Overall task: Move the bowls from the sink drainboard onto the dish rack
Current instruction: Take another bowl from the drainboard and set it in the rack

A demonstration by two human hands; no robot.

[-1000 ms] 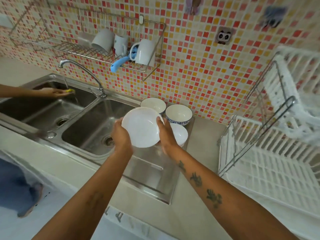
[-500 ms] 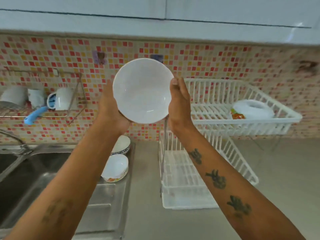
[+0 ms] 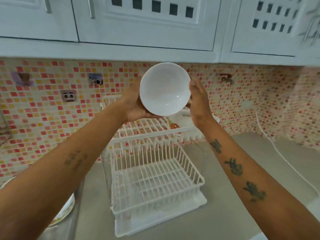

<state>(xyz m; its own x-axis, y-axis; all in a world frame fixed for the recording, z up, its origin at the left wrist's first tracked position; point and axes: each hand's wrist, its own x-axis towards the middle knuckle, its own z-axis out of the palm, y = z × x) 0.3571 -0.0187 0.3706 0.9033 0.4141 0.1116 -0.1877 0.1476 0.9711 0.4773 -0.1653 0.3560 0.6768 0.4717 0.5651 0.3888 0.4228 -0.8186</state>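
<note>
1. The white bowl [image 3: 164, 89] has come up off the drainboard, where it sat 1 second ago among 3 others, and now hangs in the air with its hollow facing the camera
2. The left hand [image 3: 134, 104] cups it from below and from the left; its fingers are curled round the back of the bowl and mostly hidden, so only the palm and thumb side show, touching the rim
3. The right hand [image 3: 199, 101] presses the opposite rim with fingers nearly straight and pointing up; the bowl sits between the 2 palms, and both hands carry it
4. The view has swung right since half a second ago: the sink is gone, and the rack [image 3: 155, 170] now lies directly beneath the fingers, its upper tier just under the wrists and its lower tier nearer the camera
5. Another bowl [image 3: 64, 212] shows only as an edge at lower left, well apart from both hands
6. My reading: pickup and carry are done for bowl 1, and the placing remains. The upper tier, nearest the fingers, looks the likely target, though something pale already lies on it just behind the right fingers
7. The bowls left behind are mostly out of view, so how many remain cannot be counted here
</note>
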